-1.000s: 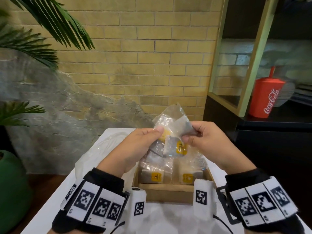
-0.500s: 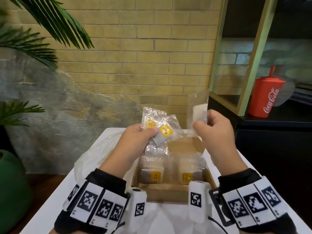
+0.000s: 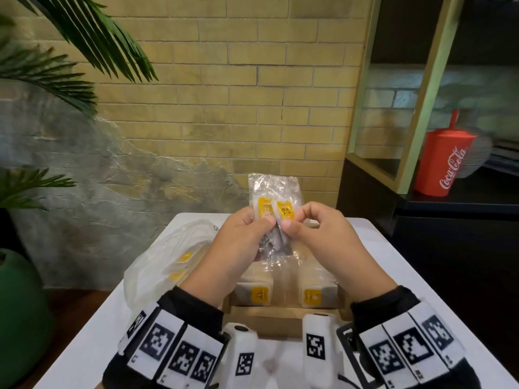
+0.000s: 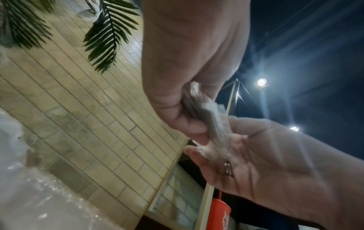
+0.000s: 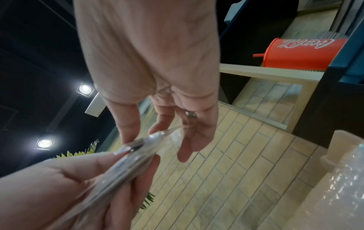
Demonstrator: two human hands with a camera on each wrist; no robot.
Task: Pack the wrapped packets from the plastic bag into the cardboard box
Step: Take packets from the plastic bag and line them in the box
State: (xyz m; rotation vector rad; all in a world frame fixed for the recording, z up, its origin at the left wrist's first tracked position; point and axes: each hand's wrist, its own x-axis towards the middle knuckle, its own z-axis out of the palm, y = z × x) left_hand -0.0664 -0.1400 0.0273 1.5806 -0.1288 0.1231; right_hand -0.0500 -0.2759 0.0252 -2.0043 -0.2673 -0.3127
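Note:
Both hands hold a small stack of clear-wrapped packets (image 3: 273,202) with yellow labels upright above the cardboard box (image 3: 269,311). My left hand (image 3: 250,228) pinches the stack from the left, thumb in front. From the right, my right hand (image 3: 295,223) pinches the same packets between thumb and fingers. The left wrist view shows the packets (image 4: 206,118) edge-on between both hands; so does the right wrist view, with the packets (image 5: 128,157) blurred. Two rows of packets (image 3: 283,293) lie inside the box. The plastic bag (image 3: 163,262), left of the box, holds more packets.
The box and bag sit on a white table (image 3: 84,341). A green pot (image 3: 19,313) stands on the floor at the left, palm fronds overhang above. A dark shelf unit with a red Coca-Cola cup (image 3: 443,161) stands to the right.
My right hand, which held one packet apart and higher, has brought it back against the packets in my left hand. The stack now stands upright between both hands.

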